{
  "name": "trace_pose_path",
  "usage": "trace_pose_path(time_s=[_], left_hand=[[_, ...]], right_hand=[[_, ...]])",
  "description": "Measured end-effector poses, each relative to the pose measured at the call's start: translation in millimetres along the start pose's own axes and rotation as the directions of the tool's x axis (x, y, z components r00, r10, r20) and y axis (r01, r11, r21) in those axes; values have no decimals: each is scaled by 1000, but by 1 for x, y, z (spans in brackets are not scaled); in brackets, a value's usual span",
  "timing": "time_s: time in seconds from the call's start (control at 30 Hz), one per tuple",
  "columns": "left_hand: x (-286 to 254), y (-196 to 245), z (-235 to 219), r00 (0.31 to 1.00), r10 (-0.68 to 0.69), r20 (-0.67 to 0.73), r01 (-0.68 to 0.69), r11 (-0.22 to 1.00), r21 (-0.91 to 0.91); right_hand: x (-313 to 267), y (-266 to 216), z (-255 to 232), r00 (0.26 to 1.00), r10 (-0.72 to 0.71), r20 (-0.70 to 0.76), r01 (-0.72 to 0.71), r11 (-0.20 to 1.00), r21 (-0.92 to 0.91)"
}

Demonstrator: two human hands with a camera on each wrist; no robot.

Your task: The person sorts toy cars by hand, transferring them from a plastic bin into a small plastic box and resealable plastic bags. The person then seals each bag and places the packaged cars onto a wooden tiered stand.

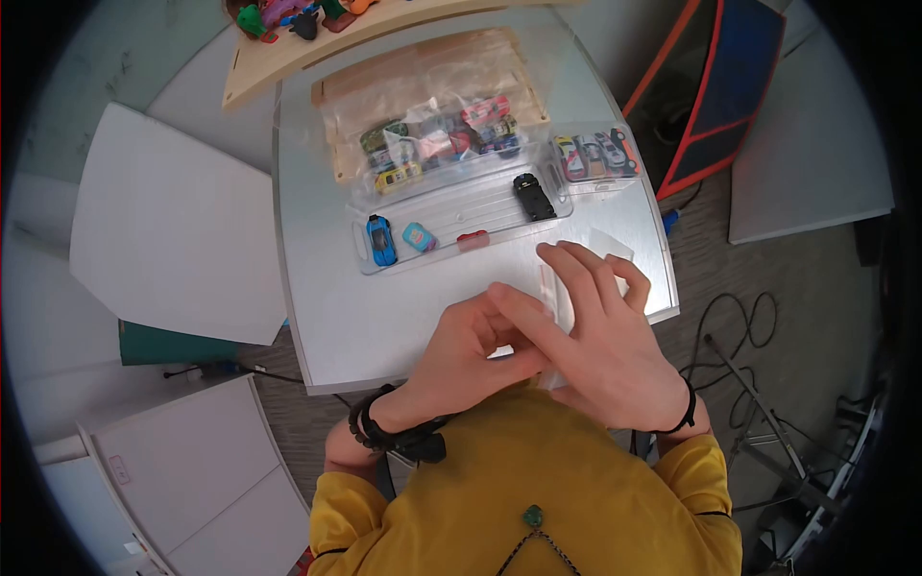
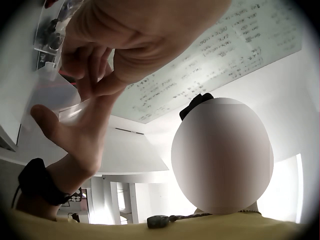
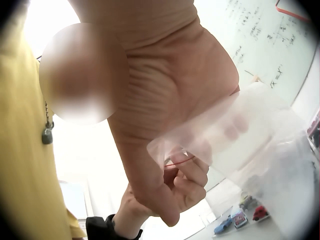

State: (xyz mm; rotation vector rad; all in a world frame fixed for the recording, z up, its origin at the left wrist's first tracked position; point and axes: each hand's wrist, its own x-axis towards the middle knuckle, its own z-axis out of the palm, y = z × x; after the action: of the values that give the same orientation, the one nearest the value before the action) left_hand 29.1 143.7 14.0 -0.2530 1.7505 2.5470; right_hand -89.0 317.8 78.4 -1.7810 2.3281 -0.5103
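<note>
Close over the near edge of the table, both hands meet at a clear zip bag (image 3: pixel 260 135) with a red line along its mouth. My left hand (image 1: pixel 471 341) pinches the bag near that line, its fingertips partly hidden behind the right hand. The right hand (image 1: pixel 615 346) holds the bag from the other side, index finger reaching to the left fingers and the other fingers bent over the plastic. Beyond them a clear tray (image 1: pixel 451 206) holds a blue toy car (image 1: pixel 381 240), a small light blue car (image 1: pixel 419 237), a red one (image 1: pixel 473 240) and a black one (image 1: pixel 534 197).
Behind the tray lies a clear plastic bag (image 1: pixel 423 86) with several toy cars. A clear box (image 1: pixel 595 158) of cars stands to the right. Colourful figures (image 1: pixel 298 17) sit on a wooden shelf (image 1: pixel 384 29) at the back. Cables (image 1: pixel 740 326) lie on the floor at right.
</note>
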Motion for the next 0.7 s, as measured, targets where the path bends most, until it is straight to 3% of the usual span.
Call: trace_pose_path(time_s=[0.07, 0.17, 0.23, 0.27, 0.33, 0.37, 0.43, 0.47, 0.53, 0.57, 0.63, 0.7], left_hand=[[-2, 1, 2, 997, -1, 73, 6, 998, -69], [-8, -2, 1, 990, -8, 139, 25, 992, -123], [-13, -8, -6, 989, 103, 106, -121, 974, 190], [-15, -9, -6, 989, 105, 103, -123, 974, 189], [-18, -10, -5, 944, 322, 77, -317, 813, 488], [-18, -12, -8, 944, 322, 73, -315, 813, 489], [-18, -23, -19, 826, 520, 219, -501, 495, 710], [-20, -26, -21, 825, 521, 218, -500, 495, 711], [-26, -31, -23, 781, 583, 223, -445, 270, 854], [-27, -32, -26, 781, 583, 224, -446, 270, 854], [-30, -31, -33, 698, 607, 379, -484, 10, 875], [-32, -26, -38, 698, 583, 415, -504, -12, 863]], right_hand=[[-8, -5, -5, 999, 46, 0, -46, 994, -104], [-7, -4, -8, 1000, 16, -10, -17, 994, -105], [2, 0, -9, 1000, -5, 18, 5, 999, -33], [7, 3, -9, 999, -27, 39, 25, 999, 41], [16, 13, 3, 996, -71, 59, 64, 990, 123], [20, 18, 11, 991, -113, 72, 97, 974, 206], [28, 25, 27, 984, -151, 95, 120, 954, 276], [31, 28, 34, 976, -188, 114, 139, 930, 341], [37, 31, 47, 966, -231, 119, 160, 890, 426], [39, 32, 52, 955, -272, 119, 177, 843, 508], [44, 33, 63, 945, -314, 95, 204, 790, 578], [45, 35, 68, 935, -349, 66, 228, 731, 643]])
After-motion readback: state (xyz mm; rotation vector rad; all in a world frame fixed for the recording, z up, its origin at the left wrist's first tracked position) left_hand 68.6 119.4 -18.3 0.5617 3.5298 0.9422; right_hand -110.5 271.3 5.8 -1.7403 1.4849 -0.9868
